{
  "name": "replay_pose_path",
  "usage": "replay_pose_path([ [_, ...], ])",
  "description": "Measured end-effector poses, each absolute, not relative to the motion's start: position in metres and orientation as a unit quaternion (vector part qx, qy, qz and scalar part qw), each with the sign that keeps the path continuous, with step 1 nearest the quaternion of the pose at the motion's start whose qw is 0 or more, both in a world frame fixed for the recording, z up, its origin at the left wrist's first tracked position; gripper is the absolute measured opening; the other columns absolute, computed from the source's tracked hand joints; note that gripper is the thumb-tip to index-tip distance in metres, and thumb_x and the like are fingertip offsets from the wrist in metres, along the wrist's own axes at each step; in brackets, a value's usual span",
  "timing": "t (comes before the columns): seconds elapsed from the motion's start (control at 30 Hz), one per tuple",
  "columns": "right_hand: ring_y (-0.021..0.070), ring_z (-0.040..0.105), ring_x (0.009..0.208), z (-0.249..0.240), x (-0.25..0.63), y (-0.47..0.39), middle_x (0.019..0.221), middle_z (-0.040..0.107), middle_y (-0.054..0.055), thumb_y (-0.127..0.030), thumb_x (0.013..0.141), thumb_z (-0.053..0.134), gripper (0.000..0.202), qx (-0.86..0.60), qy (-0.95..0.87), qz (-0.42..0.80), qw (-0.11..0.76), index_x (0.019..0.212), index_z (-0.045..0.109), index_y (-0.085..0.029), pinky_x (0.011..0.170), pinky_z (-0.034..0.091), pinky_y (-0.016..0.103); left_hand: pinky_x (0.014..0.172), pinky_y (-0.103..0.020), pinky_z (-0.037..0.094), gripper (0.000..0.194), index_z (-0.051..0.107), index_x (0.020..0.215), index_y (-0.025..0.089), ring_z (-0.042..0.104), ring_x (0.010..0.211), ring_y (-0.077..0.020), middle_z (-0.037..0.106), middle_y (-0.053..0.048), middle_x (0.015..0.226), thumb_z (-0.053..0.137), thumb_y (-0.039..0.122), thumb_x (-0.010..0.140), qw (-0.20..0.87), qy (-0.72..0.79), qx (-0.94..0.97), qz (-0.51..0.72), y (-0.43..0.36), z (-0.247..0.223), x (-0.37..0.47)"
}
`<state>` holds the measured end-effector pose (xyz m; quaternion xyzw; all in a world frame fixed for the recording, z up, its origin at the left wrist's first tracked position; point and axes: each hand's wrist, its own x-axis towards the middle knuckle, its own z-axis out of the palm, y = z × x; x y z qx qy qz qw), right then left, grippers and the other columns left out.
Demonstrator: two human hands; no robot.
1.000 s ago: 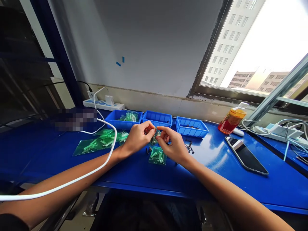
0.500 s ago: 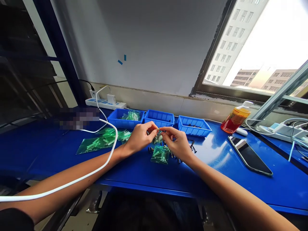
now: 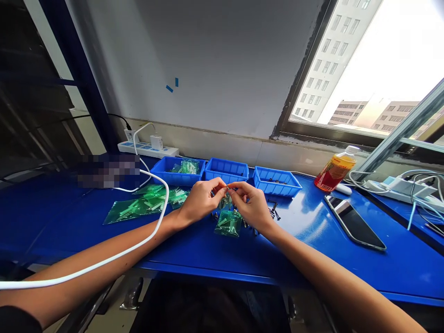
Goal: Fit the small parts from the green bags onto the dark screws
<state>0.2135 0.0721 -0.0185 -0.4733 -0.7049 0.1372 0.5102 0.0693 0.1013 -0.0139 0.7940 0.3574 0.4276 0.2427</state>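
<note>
Watching remotely, I log left hand [image 3: 200, 200] and right hand [image 3: 252, 206] drawn closer than a second ago, nearly tip to tip, both pinching a small bag [image 3: 226, 201] at frame centre (contents unclear), so handling seems centred on its top edge.

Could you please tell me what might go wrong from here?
The left hand and right hand seem to pinch a small bag by their fingertips, so it might slip. Loose dark screws lie close to the right hand, which could knock and scatter them. The white cable crosses the view of the left forearm and might snag.
</note>
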Motion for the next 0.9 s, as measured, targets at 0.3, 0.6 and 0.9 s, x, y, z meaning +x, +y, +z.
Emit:
replay_pose_path([
  [0.3,0.0063,0.038,0.039,-0.020,0.210,0.070,0.044,0.043,-0.008,-0.023,0.075,0.051,0.008,-0.457,-0.689,0.104,0.553,0.071,0.055,-0.018,0.041,0.032,0.019,0.049,-0.021,0.037,0.021,0.064,0.076,0.017,0.055,0.053,-0.0115,0.064,0.001,0.061,0.047,0.028,0.082,0.222,0.339,0.808,0.429,0.097,-0.013,0.071],
  [0.6,0.0067,0.044,0.044,-0.026,0.211,0.070,0.051,0.056,-0.003,-0.017,0.077,0.054,0.016,-0.432,-0.716,-0.009,0.548,0.081,0.069,-0.016,0.045,0.037,0.019,0.047,-0.019,0.037,0.020,0.062,0.076,0.016,0.058,0.055,-0.0114,0.064,0.001,0.062,0.047,0.028,0.083,0.218,0.333,0.798,0.453,0.099,-0.014,0.068],
  [0.9,0.0078,0.042,0.044,-0.027,0.213,0.072,0.048,0.055,-0.003,-0.019,0.081,0.052,0.021,-0.387,-0.749,-0.098,0.529,0.090,0.071,-0.018,0.045,0.036,0.020,0.051,-0.020,0.042,0.020,0.062,0.076,0.016,0.059,0.058,-0.0118,0.066,0.001,0.065,0.049,0.030,0.083,0.232,0.311,0.791,0.473,0.100,-0.014,0.067],
])
